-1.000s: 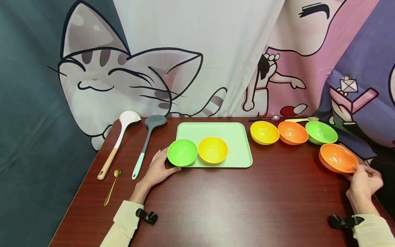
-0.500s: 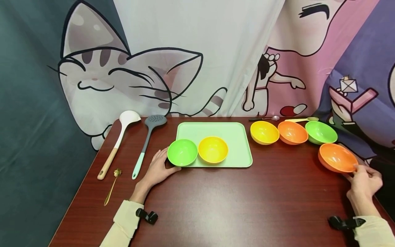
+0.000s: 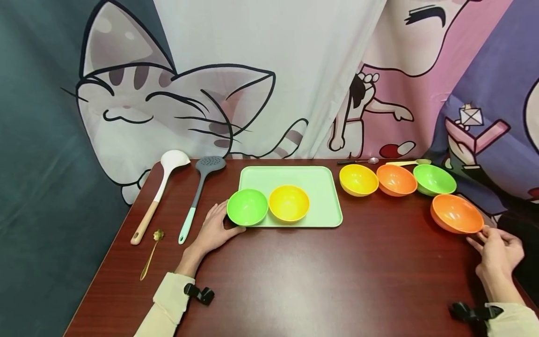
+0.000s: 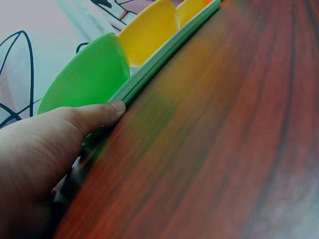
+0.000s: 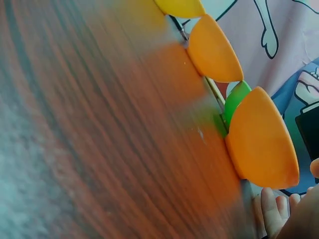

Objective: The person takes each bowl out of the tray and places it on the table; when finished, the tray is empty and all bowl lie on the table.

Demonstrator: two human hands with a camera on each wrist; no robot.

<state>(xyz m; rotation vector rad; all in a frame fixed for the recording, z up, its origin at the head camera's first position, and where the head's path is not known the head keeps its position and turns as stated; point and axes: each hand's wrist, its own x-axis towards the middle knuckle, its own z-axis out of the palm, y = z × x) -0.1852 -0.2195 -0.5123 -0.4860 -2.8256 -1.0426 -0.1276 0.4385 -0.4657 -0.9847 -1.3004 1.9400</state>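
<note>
My left hand [image 3: 214,233] rests at the front left corner of the light green tray [image 3: 322,196], its thumb [image 4: 107,113] along the tray's front edge and its fingers spread by the left side. Beside it in the tray sit a green bowl [image 3: 247,208] and a yellow bowl [image 3: 289,204]. At the right table edge stands an orange bowl [image 3: 456,214]. My right hand [image 3: 499,252] is just off its near right side, fingers loosely extended; the right wrist view shows a small gap between fingertips [image 5: 269,199] and bowl.
Behind the orange bowl, another yellow bowl [image 3: 359,180], orange bowl [image 3: 396,180] and green bowl [image 3: 434,180] stand in a row, with spoons [image 3: 402,163] behind. A white ladle [image 3: 157,199], grey skimmer [image 3: 201,194] and small gold spoon [image 3: 151,252] lie left. A curtain [image 3: 273,42] hangs behind.
My right hand has let go of the orange bowl's rim and drawn slightly back from it. The left hand keeps its place at the tray corner; the whole view has shifted slightly.
</note>
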